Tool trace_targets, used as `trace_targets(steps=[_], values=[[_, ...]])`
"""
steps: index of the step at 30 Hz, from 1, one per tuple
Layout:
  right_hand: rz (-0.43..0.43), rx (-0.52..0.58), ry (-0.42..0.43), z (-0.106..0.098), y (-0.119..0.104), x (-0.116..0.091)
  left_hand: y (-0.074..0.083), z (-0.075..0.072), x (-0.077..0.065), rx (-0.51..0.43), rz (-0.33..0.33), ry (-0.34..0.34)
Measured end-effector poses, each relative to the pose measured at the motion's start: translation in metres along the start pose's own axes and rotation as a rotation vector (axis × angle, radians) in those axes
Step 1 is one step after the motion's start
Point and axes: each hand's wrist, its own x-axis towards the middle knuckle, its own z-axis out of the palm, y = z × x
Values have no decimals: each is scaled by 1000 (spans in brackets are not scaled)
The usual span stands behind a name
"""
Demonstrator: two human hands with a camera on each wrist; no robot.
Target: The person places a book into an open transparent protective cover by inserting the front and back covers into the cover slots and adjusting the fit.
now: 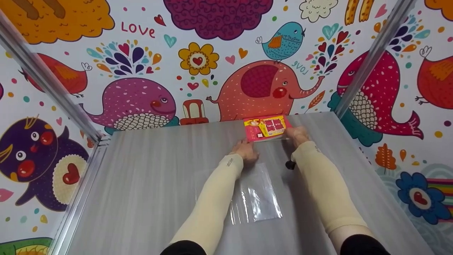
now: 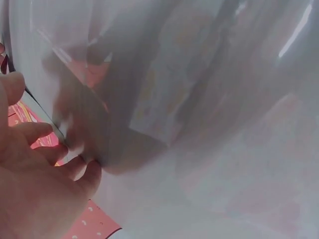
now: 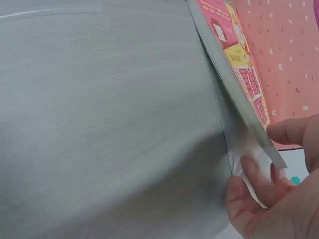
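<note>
A pink book (image 1: pixel 268 128) with a yellow and red printed cover lies at the far edge of the table (image 1: pixel 159 177). My right hand (image 1: pixel 298 135) pinches its right end. In the right wrist view, the thumb (image 3: pixel 286 132) is at the cover and the other fingers are below the grey page edge. At the near left corner of the book is my left hand (image 1: pixel 246 150). Seen from the left wrist, its loosely bent fingers (image 2: pixel 89 177) rest on the tabletop, thumb apart, with a strip of pink cover visible beyond them.
A flat, clear plastic bag (image 1: pixel 265 205) lies on the table between my forearms. Beside the right wrist is a small black round object (image 1: pixel 290 164). A cartoon-printed wall (image 1: pixel 198 92) stands right behind the table, with metal frame posts (image 1: pixel 368 67) at the corners.
</note>
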Motion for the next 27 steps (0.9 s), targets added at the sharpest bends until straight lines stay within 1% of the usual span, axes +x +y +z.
trace_targets(steps=[2,5,9,12,15,16,17,20,22,23,24,25,27], values=[[-14,27,-7,3,-1,1,1,-1,-4,12,8,9],[-13,105,-4,7,0,4,3,-2,-8,30,25,13],[19,275,1,10,4,10,4,-2,-11,38,45,14],[47,373,-3,11,8,13,3,-2,-9,23,39,15],[64,406,-5,11,11,13,3,-3,-8,-14,30,23],[66,416,-9,11,11,12,1,0,-3,-15,33,42],[65,428,-17,10,12,12,1,0,-2,-28,29,53],[61,478,-48,8,11,9,-1,2,1,-130,13,77],[56,515,-65,6,10,7,-2,2,4,-223,17,100],[57,532,-71,5,9,5,-2,-1,2,-283,13,101],[57,547,-73,4,9,3,-3,-2,3,-334,18,111],[56,559,-78,2,8,1,-4,-3,3,-363,24,124],[63,575,-78,0,5,-2,-7,-6,5,-393,38,154]])
